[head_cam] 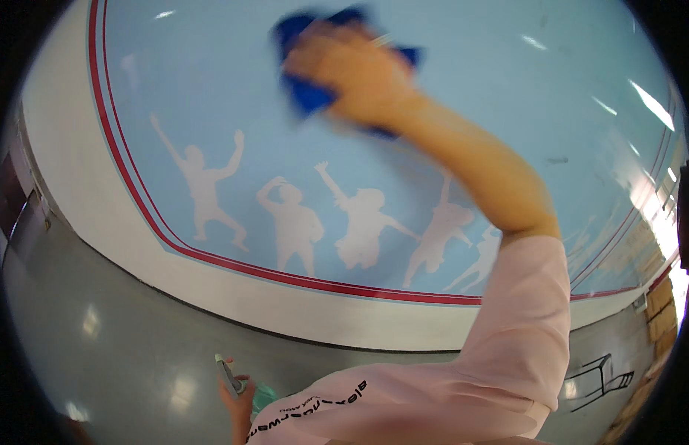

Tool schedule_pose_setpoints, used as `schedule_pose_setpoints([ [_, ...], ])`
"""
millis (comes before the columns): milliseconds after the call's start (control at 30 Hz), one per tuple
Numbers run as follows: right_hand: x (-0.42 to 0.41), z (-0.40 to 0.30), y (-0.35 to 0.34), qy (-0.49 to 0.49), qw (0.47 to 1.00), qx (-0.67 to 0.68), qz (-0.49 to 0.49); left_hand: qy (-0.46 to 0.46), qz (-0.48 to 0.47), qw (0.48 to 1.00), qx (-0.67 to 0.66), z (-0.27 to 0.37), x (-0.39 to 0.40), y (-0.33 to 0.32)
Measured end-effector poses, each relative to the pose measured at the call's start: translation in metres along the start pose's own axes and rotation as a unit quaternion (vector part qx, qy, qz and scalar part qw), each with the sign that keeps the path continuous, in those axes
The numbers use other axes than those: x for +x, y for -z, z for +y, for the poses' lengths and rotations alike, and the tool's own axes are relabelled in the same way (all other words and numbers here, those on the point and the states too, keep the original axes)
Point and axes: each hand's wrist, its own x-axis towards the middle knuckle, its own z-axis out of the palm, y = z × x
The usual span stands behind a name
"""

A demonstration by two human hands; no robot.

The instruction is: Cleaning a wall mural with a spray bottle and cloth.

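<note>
My right hand (366,72), blurred, is spread over a dark blue cloth (311,100) against a glossy light blue wall panel (467,61). The cloth shows past my fingers and below the wrist. Down at the lower left, my left hand (238,389) is closed around the neck of a spray bottle with a grey trigger head (228,378). Its translucent green body (263,396) is partly hidden behind my pink sleeve and shirt. Pale silhouettes of leaping people (362,222) run along the panel below the cloth.
A red border stripe (300,282) edges the panel above a white wall base (266,308). Grey shiny floor (138,345) lies below. To the right are a black metal frame (603,381) on the floor and cardboard boxes (661,311).
</note>
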Motion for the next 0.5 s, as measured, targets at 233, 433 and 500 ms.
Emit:
schedule_pose_setpoints([
  [233,-0.132,0.125,0.181,-0.214,0.897,-0.36,0.143,0.028,-0.06,0.998,-0.011,0.023,0.04,-0.022],
  [433,-0.2,0.04,0.137,-0.31,0.892,-0.314,0.095,-0.1,-0.185,0.974,-0.081,0.09,0.09,-0.053],
  [500,-0.218,0.017,0.127,-0.302,0.906,-0.291,0.062,-0.119,-0.214,0.956,-0.159,0.132,0.112,-0.068],
])
